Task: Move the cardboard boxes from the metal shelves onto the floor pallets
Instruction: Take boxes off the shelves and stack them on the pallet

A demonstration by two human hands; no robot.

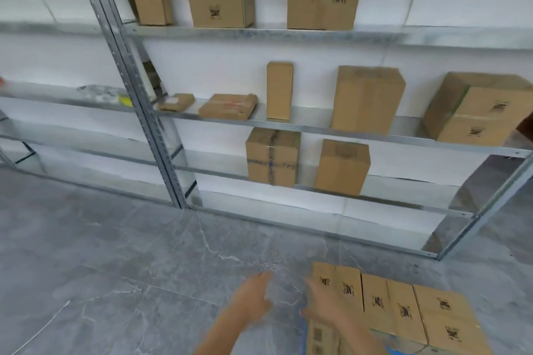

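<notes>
A row of boxes [403, 308] sits packed side by side on the blue pallet [395, 351]. The right hand [323, 305] lies flat against the row's left end, its grip wide and holding nothing, likely squaring that end box up. The left hand [251, 295] hangs just left of the row, grip wide and empty, while beyond the row 10 boxes [366, 98] (2 of them flat parcels) wait on the metal shelves [288, 34].

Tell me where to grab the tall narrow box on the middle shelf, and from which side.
Grip the tall narrow box by its two side faces, about mid-height, coming from the front. It stands upright, apart from the flat parcel on its left and the bigger box on its right, so fingers should fit both sides.
</notes>
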